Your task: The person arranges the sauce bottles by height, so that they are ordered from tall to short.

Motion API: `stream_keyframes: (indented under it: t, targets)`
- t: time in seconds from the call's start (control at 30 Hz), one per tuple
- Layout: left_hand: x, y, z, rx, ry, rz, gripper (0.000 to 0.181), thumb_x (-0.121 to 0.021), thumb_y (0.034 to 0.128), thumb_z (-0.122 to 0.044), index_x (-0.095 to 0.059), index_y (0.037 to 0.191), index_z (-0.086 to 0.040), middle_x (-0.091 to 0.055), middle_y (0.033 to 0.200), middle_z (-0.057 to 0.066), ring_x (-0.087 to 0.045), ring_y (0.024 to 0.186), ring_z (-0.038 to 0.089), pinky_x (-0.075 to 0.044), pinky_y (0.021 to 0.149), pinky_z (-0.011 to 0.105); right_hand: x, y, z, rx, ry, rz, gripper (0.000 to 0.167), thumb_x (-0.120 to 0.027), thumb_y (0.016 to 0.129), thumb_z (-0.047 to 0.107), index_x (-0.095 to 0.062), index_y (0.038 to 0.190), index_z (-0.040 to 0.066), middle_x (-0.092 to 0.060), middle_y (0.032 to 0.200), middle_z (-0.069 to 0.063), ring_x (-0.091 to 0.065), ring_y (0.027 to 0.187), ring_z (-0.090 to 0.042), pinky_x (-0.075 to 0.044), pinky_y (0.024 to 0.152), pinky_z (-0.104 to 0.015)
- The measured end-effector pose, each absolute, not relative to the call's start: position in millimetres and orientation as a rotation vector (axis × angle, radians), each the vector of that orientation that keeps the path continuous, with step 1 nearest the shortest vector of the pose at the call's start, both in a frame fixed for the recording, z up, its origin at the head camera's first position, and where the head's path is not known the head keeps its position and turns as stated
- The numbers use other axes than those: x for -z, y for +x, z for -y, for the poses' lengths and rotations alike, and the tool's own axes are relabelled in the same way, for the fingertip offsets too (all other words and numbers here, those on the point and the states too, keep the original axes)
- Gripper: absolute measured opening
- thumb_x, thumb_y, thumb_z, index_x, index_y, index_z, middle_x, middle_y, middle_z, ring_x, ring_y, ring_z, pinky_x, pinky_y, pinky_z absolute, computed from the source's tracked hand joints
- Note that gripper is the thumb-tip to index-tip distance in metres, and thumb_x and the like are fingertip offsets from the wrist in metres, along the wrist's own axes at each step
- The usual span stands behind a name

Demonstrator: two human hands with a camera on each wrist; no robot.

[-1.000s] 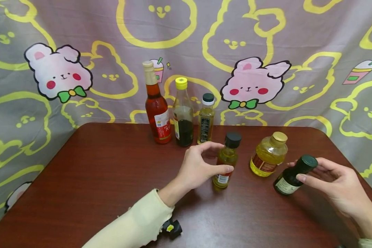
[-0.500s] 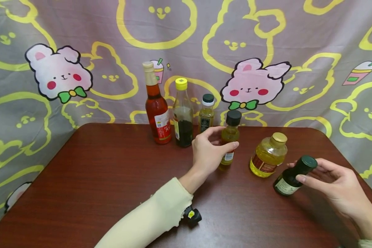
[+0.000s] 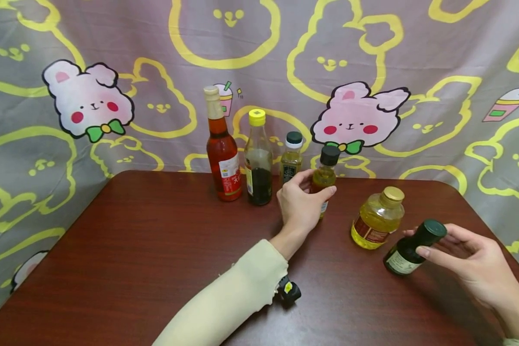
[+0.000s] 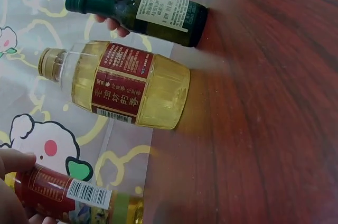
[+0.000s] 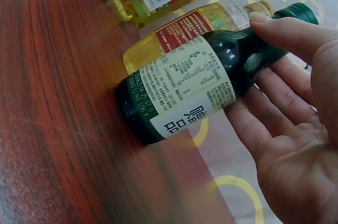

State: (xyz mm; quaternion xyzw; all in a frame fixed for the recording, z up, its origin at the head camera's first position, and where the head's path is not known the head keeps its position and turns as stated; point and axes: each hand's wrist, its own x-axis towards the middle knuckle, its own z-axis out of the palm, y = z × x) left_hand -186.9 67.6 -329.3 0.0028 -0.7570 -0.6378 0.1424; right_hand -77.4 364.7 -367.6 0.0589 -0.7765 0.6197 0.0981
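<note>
My left hand [image 3: 300, 204] grips an oil bottle [image 3: 324, 177] with a black cap and red label around its body, just right of a small green-capped bottle [image 3: 291, 166]. In the left wrist view its barcode label [image 4: 90, 192] faces the camera. At the right, my right hand [image 3: 475, 262] holds a dark green bottle [image 3: 404, 257] by the neck, thumb on the near side and fingers behind. That bottle's base appears to be on the table. Between the two hands stands a wide yellow oil bottle [image 3: 377, 218] with a gold cap, touched by neither.
A tall red bottle [image 3: 225, 163] and a yellow-capped bottle of dark liquid [image 3: 258, 178] stand at the back of the brown table [image 3: 155, 250]. Behind the table hangs a cartoon-print cloth [image 3: 242, 38]. A black wrist camera [image 3: 289, 290] sits under the left sleeve.
My left hand has moved the black-capped oil bottle away from me toward the back row, beside the small green-capped bottle. The right hand and its bottle have stayed in place.
</note>
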Motion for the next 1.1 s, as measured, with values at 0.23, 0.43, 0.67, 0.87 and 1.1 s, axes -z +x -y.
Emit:
stream_keyframes:
  t: [0.23, 0.43, 0.67, 0.87, 1.1]
  targets:
    - [331, -192, -77, 1.803, 0.063, 2.142, 0.051, -0.097, 0.0782, -0.029, -0.079, 0.126, -0.023, -0.082, 0.117, 0.000, -0.078, 0.108, 0.011, -0.062, 0.096, 0.033, 368, -77, -366, -1.874, 0.192, 2.269, 0.047, -0.069, 0.090, -0.020, -0.072, 0.128, 0.007, -0.081, 0.115, 0.012, -0.075, 0.106, 0.004, -0.058, 0.080, -0.011]
    - [334, -197, -83, 1.803, 0.093, 2.121, 0.051, -0.096, 0.0792, -0.028, -0.079, 0.127, -0.020, -0.081, 0.119, 0.002, -0.077, 0.111, 0.012, -0.062, 0.098, 0.033, 367, -77, -366, -1.804, 0.174, 2.322, 0.045, -0.071, 0.090, -0.018, -0.071, 0.128, 0.007, -0.081, 0.114, 0.014, -0.074, 0.106, 0.006, -0.057, 0.080, -0.010]
    - [336, -201, -88, 1.808, 0.131, 2.106, 0.051, -0.095, 0.0812, -0.027, -0.078, 0.129, -0.018, -0.081, 0.121, 0.002, -0.077, 0.113, 0.012, -0.060, 0.101, 0.035, 368, -78, -365, -1.797, 0.170, 2.324, 0.045, -0.071, 0.090, -0.018, -0.071, 0.129, 0.005, -0.081, 0.114, 0.013, -0.074, 0.107, 0.005, -0.057, 0.081, -0.009]
    - [337, -204, -90, 1.800, 0.144, 2.104, 0.052, -0.094, 0.0823, -0.028, -0.077, 0.131, -0.019, -0.080, 0.122, 0.001, -0.076, 0.115, 0.013, -0.059, 0.103, 0.037, 369, -78, -366, -1.826, 0.184, 2.293, 0.045, -0.070, 0.090, -0.019, -0.073, 0.126, 0.008, -0.081, 0.113, 0.013, -0.075, 0.105, 0.005, -0.057, 0.080, -0.009]
    - [340, -207, -93, 1.801, 0.129, 2.079, 0.050, -0.093, 0.0828, -0.028, -0.078, 0.129, -0.018, -0.082, 0.118, 0.001, -0.077, 0.110, 0.013, -0.060, 0.101, 0.036, 370, -78, -367, -1.833, 0.178, 2.286, 0.046, -0.070, 0.089, -0.019, -0.073, 0.126, 0.009, -0.081, 0.112, 0.013, -0.075, 0.103, 0.004, -0.057, 0.079, -0.010]
